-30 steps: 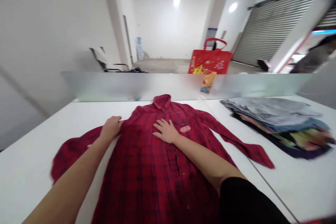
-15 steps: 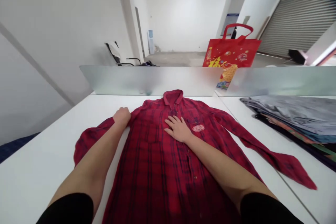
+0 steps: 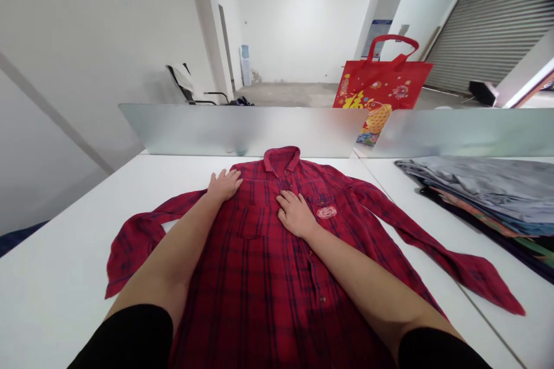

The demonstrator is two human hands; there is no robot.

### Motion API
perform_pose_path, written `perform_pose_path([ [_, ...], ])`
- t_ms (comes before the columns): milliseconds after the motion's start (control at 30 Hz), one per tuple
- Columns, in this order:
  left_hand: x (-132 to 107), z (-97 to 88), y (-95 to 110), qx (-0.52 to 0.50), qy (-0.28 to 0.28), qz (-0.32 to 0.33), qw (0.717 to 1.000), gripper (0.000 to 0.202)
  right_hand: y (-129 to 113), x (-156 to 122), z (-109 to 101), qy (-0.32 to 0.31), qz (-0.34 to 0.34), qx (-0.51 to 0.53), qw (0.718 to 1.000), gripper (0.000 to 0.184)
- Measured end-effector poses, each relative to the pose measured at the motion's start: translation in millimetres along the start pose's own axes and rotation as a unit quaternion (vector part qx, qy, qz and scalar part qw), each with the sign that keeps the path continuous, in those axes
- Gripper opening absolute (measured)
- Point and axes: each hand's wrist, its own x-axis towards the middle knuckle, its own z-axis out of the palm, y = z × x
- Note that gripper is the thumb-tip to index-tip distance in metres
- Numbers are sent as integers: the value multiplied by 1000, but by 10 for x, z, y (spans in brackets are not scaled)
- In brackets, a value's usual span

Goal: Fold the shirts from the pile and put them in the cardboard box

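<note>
A red plaid shirt (image 3: pixel 255 265) lies front up on the white table (image 3: pixel 56 300), its collar pointing away from me and both sleeves spread out to the sides. My left hand (image 3: pixel 224 185) rests on the shirt's left shoulder with the fingers apart. On the chest beside the button placket, my right hand (image 3: pixel 296 213) lies flat with its fingers spread. A pale round patch (image 3: pixel 326 212) shows on the shirt just right of that hand. My left forearm covers part of the left sleeve and side seam.
A stack of folded clothes (image 3: pixel 485 184) sits at the right side of the table. Frosted glass panels (image 3: pixel 242 130) run along the far edge. Behind them stands a red gift bag (image 3: pixel 383 83). A chair (image 3: pixel 186 83) is farther back on the left.
My left hand has gone from closed at the left sleeve to open on the shoulder, moving right and slightly away. The left sleeve lies farther out. My right hand stays on the chest.
</note>
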Motion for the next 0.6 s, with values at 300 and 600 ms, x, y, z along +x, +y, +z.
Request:
perform_pose_path([
  [300,-238,-211,624,-56,123,26,991,32,177,111,-115,151,190,34,970,31],
  [600,-150,-78,1494,-101,63,-26,993,39,168,153,-117,39,206,-15,978,28],
])
